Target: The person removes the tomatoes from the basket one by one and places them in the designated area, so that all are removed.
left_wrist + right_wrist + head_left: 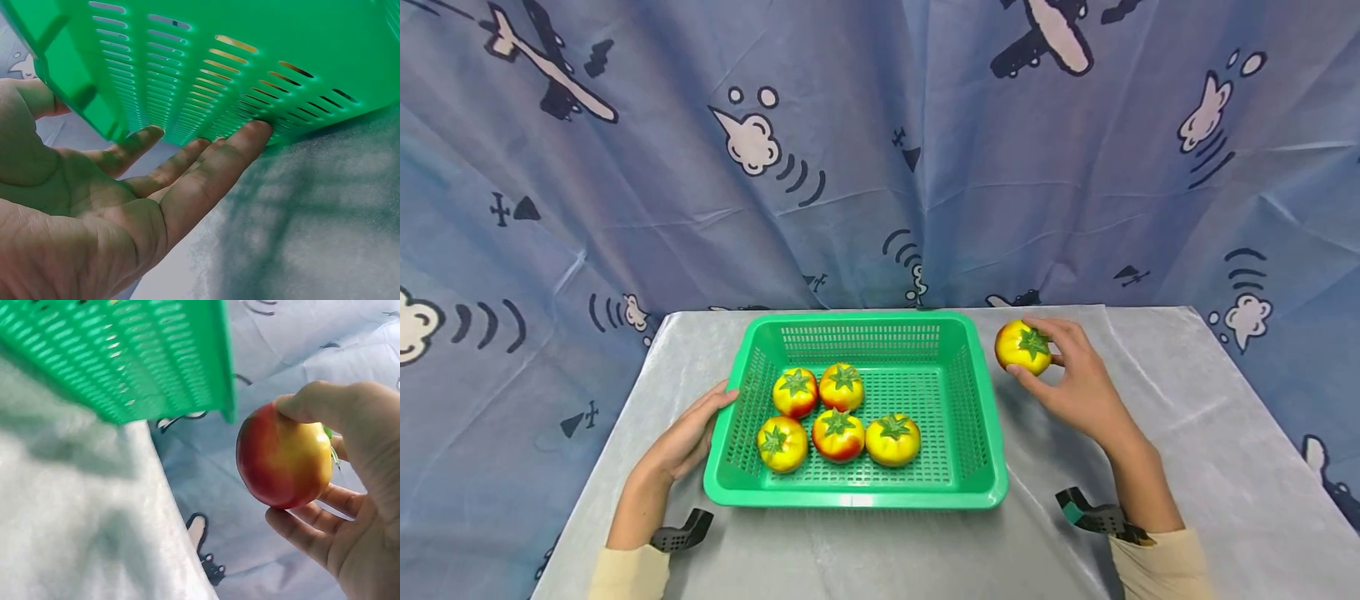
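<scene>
A green plastic basket (850,499) with slotted walls stands mid-table. Inside it, several yellow-and-red tomatoes (838,435) with green star-shaped tops sit toward its left and middle. My left hand (688,433) holds the basket's left side; in the left wrist view the thumb goes over the rim and the fingers (206,181) lie against the slotted outer wall. Just beyond the basket's right rim, my right hand (1078,383) pinches another tomato (1024,348) between thumb and fingers. Seen from the right wrist, this tomato (284,456) is off the table, its red side toward the camera.
A pale grey cloth covers the table (1210,467). Behind it hangs a blue curtain (850,167) printed with airplanes and clouds. Dark bands (1101,517) are worn on both wrists.
</scene>
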`<control>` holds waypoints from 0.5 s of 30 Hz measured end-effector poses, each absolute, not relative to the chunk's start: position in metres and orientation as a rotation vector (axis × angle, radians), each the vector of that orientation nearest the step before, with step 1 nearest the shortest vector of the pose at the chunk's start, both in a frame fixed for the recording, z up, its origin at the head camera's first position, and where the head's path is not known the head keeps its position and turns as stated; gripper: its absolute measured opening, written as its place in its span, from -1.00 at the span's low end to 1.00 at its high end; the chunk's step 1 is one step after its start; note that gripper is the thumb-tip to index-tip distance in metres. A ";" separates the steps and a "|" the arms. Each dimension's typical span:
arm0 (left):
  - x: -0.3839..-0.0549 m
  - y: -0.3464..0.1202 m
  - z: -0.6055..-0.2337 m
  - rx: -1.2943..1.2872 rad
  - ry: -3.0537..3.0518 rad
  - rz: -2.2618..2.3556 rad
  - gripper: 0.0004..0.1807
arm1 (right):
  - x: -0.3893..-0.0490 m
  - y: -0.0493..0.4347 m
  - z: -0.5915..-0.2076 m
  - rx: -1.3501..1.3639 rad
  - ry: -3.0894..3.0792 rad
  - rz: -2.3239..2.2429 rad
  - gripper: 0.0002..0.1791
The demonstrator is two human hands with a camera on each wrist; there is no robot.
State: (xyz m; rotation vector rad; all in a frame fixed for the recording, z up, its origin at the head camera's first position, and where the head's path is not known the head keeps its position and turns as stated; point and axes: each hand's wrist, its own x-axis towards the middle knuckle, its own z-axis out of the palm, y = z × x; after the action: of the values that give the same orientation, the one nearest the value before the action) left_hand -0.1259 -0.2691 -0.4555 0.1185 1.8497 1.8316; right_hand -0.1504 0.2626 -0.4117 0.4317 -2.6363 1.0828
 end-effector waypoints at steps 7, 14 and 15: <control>-0.123 -0.275 -0.450 0.092 1.877 1.815 -0.20 | -0.159 0.258 -0.436 0.471 -2.655 1.088 -0.25; -0.126 -0.270 -0.453 0.114 1.851 1.838 -0.21 | -0.163 0.263 -0.445 0.422 -2.742 1.042 -0.25; -0.127 -0.269 -0.453 0.120 1.849 1.837 -0.20 | -0.163 0.265 -0.445 0.421 -2.751 1.028 -0.25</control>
State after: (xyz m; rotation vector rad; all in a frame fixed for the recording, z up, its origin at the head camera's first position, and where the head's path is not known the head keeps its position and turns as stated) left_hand -0.1267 -0.2686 -0.4532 0.1200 1.8489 1.8369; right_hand -0.1632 0.2649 -0.4453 0.4210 -2.7508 1.0275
